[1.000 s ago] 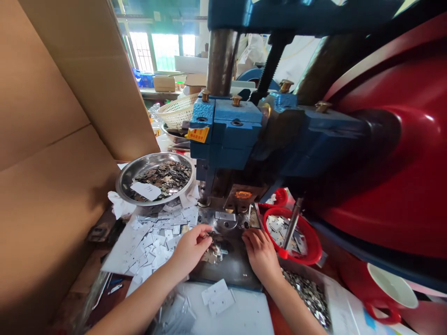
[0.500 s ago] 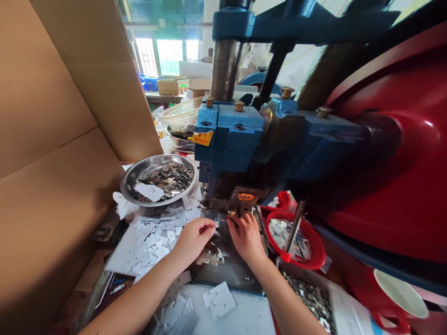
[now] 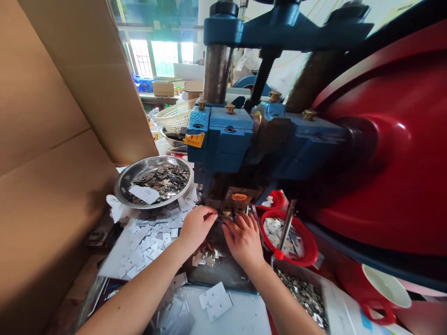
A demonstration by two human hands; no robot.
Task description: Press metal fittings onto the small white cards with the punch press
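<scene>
My left hand (image 3: 198, 228) is at the front of the blue press (image 3: 230, 135), thumb and forefinger pinched together at the die. What the pinch holds is too small to make out. Just to its right, my right hand (image 3: 244, 239) rests palm down, fingers bent and apart, tips by the die under the press head. No held thing shows in it. Small shiny metal pieces (image 3: 206, 257) lie on the dark press bed (image 3: 237, 274) between my wrists. Flat metal plates (image 3: 148, 246) are strewn on a white sheet to the left.
A steel bowl (image 3: 118, 186) of dark metal parts and a paper tag stands at left. At right are a red basket (image 3: 312, 256) of plates, a bin of small scraps (image 3: 303, 295), a red mug (image 3: 379, 309) and a large red flywheel (image 3: 394, 186). Cardboard (image 3: 52, 139) walls the left.
My left hand has moved slightly up, closer to the die. My right hand stays by the die, its fingers a little more spread. The whole view has shifted slightly.
</scene>
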